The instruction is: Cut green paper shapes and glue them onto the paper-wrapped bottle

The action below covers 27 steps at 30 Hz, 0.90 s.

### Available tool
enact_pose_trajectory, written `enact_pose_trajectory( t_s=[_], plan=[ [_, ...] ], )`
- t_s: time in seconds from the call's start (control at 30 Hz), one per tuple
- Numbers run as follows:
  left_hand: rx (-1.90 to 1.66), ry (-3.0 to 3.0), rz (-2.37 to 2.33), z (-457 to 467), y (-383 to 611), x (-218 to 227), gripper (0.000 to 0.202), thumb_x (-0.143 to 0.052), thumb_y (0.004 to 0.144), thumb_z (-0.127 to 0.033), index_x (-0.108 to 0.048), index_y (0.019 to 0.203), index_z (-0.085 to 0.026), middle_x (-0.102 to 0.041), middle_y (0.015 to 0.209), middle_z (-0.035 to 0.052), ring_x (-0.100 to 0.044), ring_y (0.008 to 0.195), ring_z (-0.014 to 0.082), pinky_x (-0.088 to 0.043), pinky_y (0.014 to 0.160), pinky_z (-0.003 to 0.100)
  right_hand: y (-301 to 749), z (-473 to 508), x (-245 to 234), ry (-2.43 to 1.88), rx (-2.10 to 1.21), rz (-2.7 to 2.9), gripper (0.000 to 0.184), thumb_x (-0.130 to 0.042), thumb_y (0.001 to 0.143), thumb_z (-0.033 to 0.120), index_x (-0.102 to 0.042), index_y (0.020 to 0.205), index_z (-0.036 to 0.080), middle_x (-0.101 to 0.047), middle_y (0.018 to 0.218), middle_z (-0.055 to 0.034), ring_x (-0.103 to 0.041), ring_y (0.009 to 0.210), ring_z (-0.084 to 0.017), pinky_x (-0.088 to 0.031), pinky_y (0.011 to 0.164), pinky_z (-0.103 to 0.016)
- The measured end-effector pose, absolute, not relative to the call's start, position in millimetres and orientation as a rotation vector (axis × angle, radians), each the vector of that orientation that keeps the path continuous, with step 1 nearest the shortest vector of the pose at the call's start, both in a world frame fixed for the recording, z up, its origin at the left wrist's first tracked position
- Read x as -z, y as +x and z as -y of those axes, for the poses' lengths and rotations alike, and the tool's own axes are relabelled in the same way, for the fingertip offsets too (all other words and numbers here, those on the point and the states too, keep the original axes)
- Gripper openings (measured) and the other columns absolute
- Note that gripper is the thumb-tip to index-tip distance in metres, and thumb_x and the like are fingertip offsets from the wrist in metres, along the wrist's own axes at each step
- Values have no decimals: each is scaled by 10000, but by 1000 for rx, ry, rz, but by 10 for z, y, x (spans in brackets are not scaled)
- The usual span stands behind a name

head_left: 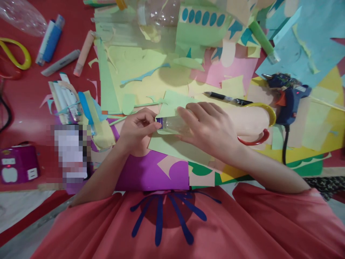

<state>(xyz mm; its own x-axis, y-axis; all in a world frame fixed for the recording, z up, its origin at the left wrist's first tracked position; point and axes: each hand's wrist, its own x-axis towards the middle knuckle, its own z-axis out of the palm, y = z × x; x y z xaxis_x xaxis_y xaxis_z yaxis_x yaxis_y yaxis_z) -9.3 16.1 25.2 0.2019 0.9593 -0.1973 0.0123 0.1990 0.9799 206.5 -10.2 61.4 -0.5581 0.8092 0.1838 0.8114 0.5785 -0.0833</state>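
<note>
A clear plastic bottle [175, 125] lies on its side in front of me, its neck toward the left. Pale peach paper [249, 120] seems to cover its body, which comes out past my right hand. The fingers of my left hand [141, 126] pinch the dark blue cap [160, 123] at the neck. My right hand [210, 124] is closed over the shoulder of the bottle from above. Light green paper [174, 102] lies under and behind the neck. Partly hidden by the bottle's far end are scissors with a yellow and red handle [272, 113].
A blue glue gun [289, 102] with a cord lies to the right. Behind the bottle is a black pen [228, 98]. Markers [66, 99], a phone [71, 153] and a purple box [18, 163] are on the left. Another clear bottle [159, 12] is at the back among paper scraps.
</note>
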Motion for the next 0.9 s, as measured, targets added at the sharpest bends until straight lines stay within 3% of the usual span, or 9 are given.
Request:
enact_pose_trajectory(
  t_s=[0.1, 0.27, 0.57, 0.7, 0.8, 0.9],
  plan=[
    [-795, 1025, -1060, -190, -155, -276, 390, -876, 559, -256, -527, 728, -210, -555, 717, -55, -508, 608, 81, -425, 562, 219, 2059, 132, -652, -1298, 58, 2638, 299, -588, 946, 294, -588, 1209, 152, -676, 1005, -109, -563, 862, -247, -429, 753, -369],
    [-677, 1053, -1044, -206, -230, -329, 484, -850, 577, -236, -591, 985, -233, -585, 753, -55, -576, 699, 117, -473, 643, 236, 2050, 181, -694, -1239, 178, 2667, 284, -515, 962, 170, -593, 1235, 161, -679, 1032, -106, -561, 873, -229, -422, 776, -363],
    [-732, 1162, -1148, -167, -175, -308, 394, -830, 623, -333, -653, 958, -227, -687, 928, 4, -639, 888, 154, -537, 799, 281, 2060, 149, -721, -1335, 63, 2671, 331, -546, 947, 168, -552, 1278, 177, -681, 1105, -120, -580, 992, -262, -437, 848, -385],
    [-827, 1163, -1163, -168, -167, -236, 429, -841, 637, -392, -631, 970, -222, -710, 982, 27, -670, 969, 178, -551, 840, 302, 2082, 88, -709, -1389, -9, 2614, 440, -572, 932, 183, -487, 1359, 124, -681, 1145, -148, -581, 1058, -288, -449, 896, -405],
    [-939, 1092, -1183, -187, -180, -183, 464, -853, 650, -462, -597, 966, -239, -736, 966, 26, -704, 928, 183, -567, 825, 324, 2142, -55, -680, -1444, -23, 2529, 503, -600, 935, 263, -453, 1394, 116, -692, 1085, -144, -593, 1044, -301, -461, 888, -423],
    [-1017, 1016, -1191, -203, -177, -150, 478, -865, 649, -465, -580, 966, -249, -745, 855, 0, -725, 817, 175, -585, 789, 328, 2198, -297, -705, -1512, -75, 2514, 433, -634, 929, 360, -535, 1293, 147, -693, 1080, -141, -603, 1054, -325, -468, 884, -461]
  ],
)
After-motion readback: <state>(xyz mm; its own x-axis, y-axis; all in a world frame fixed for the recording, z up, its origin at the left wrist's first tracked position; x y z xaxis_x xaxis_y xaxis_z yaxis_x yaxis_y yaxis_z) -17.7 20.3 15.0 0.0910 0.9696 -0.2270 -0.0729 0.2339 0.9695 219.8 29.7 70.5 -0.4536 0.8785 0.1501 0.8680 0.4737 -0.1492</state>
